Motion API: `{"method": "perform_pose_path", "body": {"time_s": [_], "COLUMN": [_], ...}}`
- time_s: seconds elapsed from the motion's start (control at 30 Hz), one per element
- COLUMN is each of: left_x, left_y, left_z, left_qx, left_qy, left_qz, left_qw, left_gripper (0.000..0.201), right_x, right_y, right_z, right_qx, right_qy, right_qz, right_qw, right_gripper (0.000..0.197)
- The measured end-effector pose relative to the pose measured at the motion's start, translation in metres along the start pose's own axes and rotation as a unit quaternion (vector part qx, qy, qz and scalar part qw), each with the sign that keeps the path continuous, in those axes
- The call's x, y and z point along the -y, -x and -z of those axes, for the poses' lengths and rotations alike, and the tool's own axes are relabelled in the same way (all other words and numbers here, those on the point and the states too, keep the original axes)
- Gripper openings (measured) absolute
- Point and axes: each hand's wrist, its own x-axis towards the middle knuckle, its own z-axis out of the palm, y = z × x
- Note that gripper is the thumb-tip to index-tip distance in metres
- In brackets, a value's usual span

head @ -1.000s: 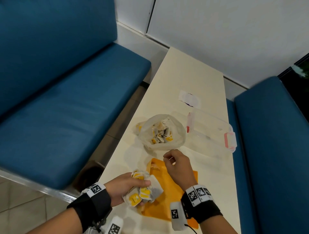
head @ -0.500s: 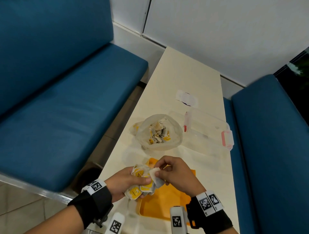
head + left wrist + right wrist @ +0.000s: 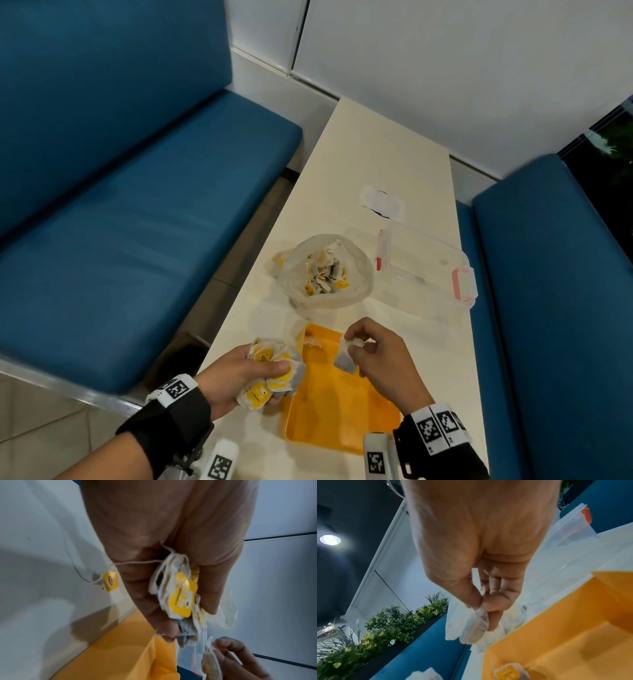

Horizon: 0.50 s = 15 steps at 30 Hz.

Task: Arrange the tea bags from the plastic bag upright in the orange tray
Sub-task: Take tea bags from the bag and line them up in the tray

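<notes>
Head: right hand [image 3: 380, 356] pinches tea bag [image 3: 346, 358].

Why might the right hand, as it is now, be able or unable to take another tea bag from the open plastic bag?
Probably not yet: the right hand already pinches a single tea bag over the orange tray. The plastic bag lies open just beyond the tray with nothing between.

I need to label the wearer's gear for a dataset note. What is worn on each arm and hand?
Both hands, left hand and right hand, are bare, with no gloves. Each wrist carries a black strap topped by a white band printed with black square codes, and a white coded block beside it.
</notes>
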Motion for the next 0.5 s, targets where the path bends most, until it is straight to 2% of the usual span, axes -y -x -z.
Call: {"method": "perform_pose_path", "body": {"time_s": [0.23, 0.4, 0.5], "left_x": [0.001, 0.001, 0.002], "left_y": [0.005, 0.006, 0.005], "left_z": [0.000, -0.004, -0.005], "left_qx": [0.000, 0.002, -0.001], "left_qy": [0.001, 0.004, 0.000], "left_qz": [0.001, -0.002, 0.000], "left_qw": [1.000, 1.000, 1.000], "left_gripper": [0.041, 0.043, 0.049], "right_x": [-0.013, -0.023, -0.028], "right_y": [0.005, 0.006, 0.007], "right_z": [0.001, -0.002, -0.007], "right_qx": [0.023, -0.004, 0.005], "right_qy": [0.075, 0.129, 0.132], "right_qz": [-0.032, 0.014, 0.010], "right_qw": [0.996, 0.992, 0.991], "right_gripper": [0.036, 0.022, 0.019]}}
